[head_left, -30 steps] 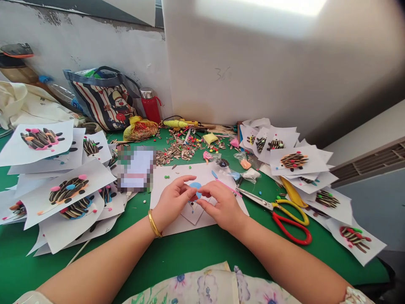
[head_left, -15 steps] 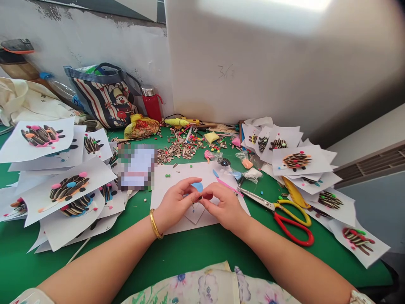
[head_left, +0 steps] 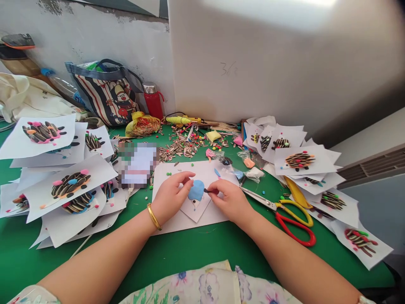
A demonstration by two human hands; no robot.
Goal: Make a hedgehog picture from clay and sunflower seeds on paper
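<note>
The blue clay lump (head_left: 196,190) is seated on a small white card (head_left: 196,209), which lies on a larger white sheet (head_left: 177,223) on the green table (head_left: 190,249). The lump is located between the two hands, with each hand just beside it.

The left hand (head_left: 172,195) is placed at the left edge of the lump. Its fingers are curled, the forefinger is arched over the thumb, and both tips are set against the clay. Whether the clay is gripped or only steadied cannot be told. A gold bangle (head_left: 154,216) is worn at the wrist.

The right hand (head_left: 229,199) is positioned at the right edge of the lump. A small dark piece (head_left: 206,191) is pinched between thumb and forefinger, and its tip is held at the side of the clay. The remaining fingers are folded under.

Both forearms are angled inward from the near edge of the table. Scissors (head_left: 284,213) are laid near the right wrist.
</note>
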